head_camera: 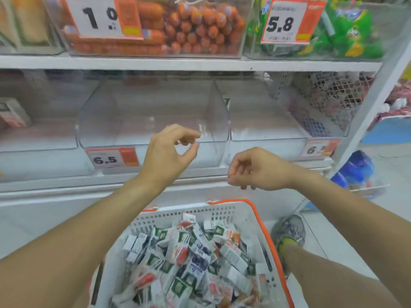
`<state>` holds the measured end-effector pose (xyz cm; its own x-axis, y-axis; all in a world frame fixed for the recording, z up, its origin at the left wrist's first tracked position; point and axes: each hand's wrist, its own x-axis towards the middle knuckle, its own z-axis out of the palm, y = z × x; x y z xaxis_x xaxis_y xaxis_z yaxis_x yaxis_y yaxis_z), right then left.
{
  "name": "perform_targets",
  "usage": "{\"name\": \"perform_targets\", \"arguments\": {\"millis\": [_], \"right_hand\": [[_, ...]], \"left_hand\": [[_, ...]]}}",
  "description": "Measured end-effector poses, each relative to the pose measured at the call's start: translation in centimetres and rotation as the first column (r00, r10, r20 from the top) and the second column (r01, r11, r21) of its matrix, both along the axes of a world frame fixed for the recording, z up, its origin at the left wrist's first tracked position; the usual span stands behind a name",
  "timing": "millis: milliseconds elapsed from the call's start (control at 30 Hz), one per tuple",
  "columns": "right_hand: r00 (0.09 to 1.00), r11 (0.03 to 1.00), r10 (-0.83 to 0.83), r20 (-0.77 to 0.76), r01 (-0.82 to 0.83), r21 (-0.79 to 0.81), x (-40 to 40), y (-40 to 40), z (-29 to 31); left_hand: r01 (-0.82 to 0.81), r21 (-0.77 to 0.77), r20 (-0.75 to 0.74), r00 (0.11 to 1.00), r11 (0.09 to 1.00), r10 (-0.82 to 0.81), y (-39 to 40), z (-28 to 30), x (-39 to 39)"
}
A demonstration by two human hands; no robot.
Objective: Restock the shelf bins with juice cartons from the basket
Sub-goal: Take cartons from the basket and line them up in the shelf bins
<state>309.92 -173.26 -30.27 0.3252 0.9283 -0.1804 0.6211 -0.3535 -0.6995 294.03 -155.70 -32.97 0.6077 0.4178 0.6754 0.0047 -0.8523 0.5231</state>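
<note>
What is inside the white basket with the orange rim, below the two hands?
The basket holds a loose heap of small juice cartons, lying at many angles, in white, green, red and blue print. The basket's bottom and any lower cartons are covered by the heap.

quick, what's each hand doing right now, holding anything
Left hand: fingers loosely curled, holding nothing, in front of the clear bin.
Right hand: fingers loosely curled downward, holding nothing, above the basket.
</note>
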Motion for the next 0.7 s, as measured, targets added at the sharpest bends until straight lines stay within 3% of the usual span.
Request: {"name": "perform_targets", "arguments": {"millis": [67,100,200,267,333,567,700], "right_hand": [[0.994,0.980,0.104,-0.035,-0.108,-0.167,-1.9,0.1,-3.1],[0.991,0.965,0.124,-0.043,-0.131,-0.227,-2.7,0.4,-4.9],[0.990,0.923,0.134,-0.055,-0.144,-0.358,-4.3,1.2,-10.3],[0.987,0.879,0.156,-0.050,-0.161,-0.449,-5.0,1.4,-13.6],[0.979,0.839,0.204,-0.014,-0.182,-0.513,-5.7,1.3,-15.8],[0.952,0.795,0.304,0.044,-0.228,-0.562,-9.1,1.3,-20.3],[0.923,0.787,0.341,0.177,-0.178,-0.591,-11.3,0.9,-21.6]], "left_hand": [[0.091,-0.133,-0.230,0.966,0.987,-0.120,-0.5,-0.9,-1.2],[0.129,-0.188,-0.393,0.899,0.974,-0.195,-0.4,-1.9,-2.1],[0.143,-0.206,-0.778,0.576,0.968,-0.251,0.2,-5.6,-5.0],[0.114,-0.206,-0.879,0.416,0.972,-0.235,0.4,-8.3,-6.6],[0.039,-0.237,-0.907,0.348,0.971,-0.236,0.4,-11.3,-7.6],[-0.281,-0.370,-0.833,0.522,0.885,-0.183,-2.0,-20.1,-9.2],[-0.365,-0.445,-0.795,0.582,0.818,-0.172,-3.3,-22.7,-8.8]]}}
